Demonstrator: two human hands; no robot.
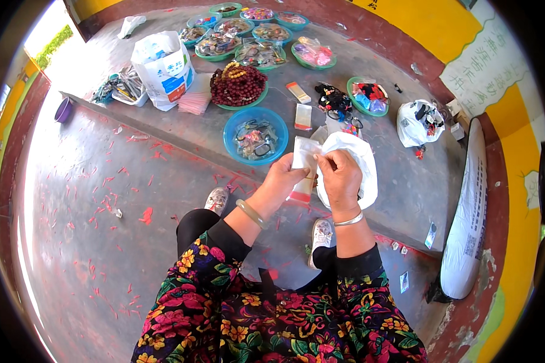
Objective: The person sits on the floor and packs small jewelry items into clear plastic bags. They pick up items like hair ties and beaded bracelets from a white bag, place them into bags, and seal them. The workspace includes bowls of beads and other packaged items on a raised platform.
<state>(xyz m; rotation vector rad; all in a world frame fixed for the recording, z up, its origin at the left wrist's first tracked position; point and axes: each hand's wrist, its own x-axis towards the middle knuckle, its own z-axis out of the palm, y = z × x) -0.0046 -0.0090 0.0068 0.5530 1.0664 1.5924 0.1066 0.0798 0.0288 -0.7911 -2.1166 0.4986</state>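
Round blue plastic bowl (260, 134), dark red wooden beads (238, 85) in a green plastic dish (246, 104), black blouse with a colourful flower pattern (272, 317), grey concrete floor with red paper scraps (103, 206)

A small clear plastic sleeve (303, 171) with a red strip along its lower edge hangs upright between the two grips — pinched at its top by the left grip (283, 181) and the right grip (340, 176), its red end just below them.

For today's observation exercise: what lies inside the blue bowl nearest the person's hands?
The blue bowl holds a pile of small clear packets with dark and pinkish pieces inside. What the pieces are is too small to tell, and the packets cover the bowl's bottom.
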